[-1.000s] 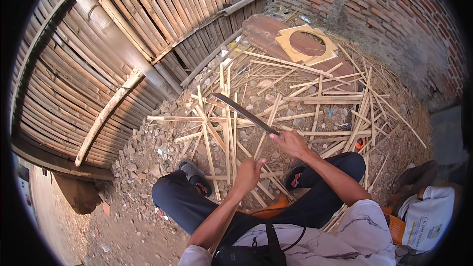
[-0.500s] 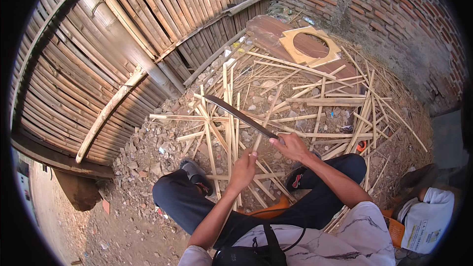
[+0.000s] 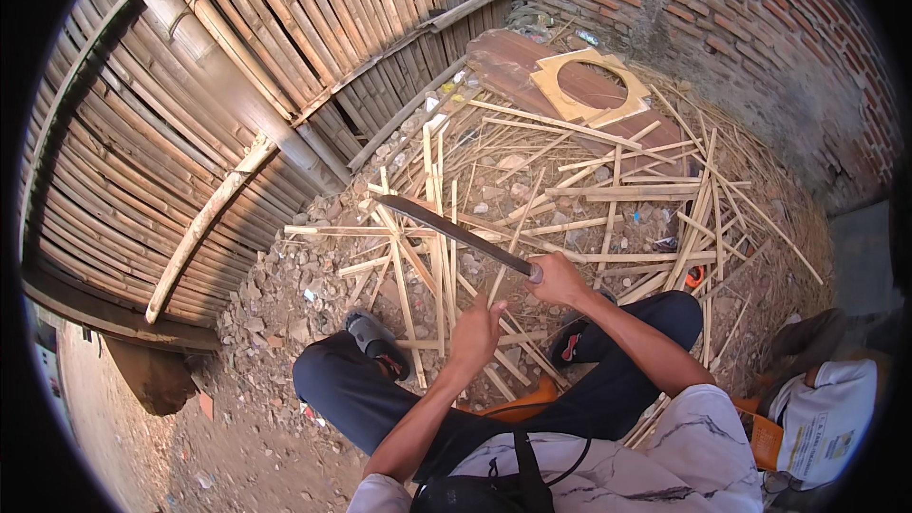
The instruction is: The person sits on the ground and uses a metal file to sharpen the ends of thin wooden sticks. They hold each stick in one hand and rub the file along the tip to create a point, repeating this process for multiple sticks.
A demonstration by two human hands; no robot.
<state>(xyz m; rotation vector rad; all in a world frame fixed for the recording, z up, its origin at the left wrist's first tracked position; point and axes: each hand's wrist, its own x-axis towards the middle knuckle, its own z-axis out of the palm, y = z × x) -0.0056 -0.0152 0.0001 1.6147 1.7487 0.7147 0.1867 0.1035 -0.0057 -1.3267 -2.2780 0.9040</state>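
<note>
For good control, the scattered pale strips (image 3: 655, 193) on the ground should be kept clear of the stroke. The edge of the long machete (image 3: 454, 230) would best be turned away from the left hand (image 3: 475, 334) and guided with light, even pressure, away from both knees. The narrow strip (image 3: 501, 278) should be steadied close to where the blade is applied, so that flexing is limited.

The machete is seen in the middle of the scene, dark and smooth, its blade slanted toward the far left and gently curved at the tip. The strip, straw-coloured and slim, is tilted toward the far right above the ground and is crossed by the blade; whether they are touching cannot be told. The handle is wrapped by the curled fingers of the right hand (image 3: 559, 279); the strip is pinched between the left thumb and curled fingers.
</note>
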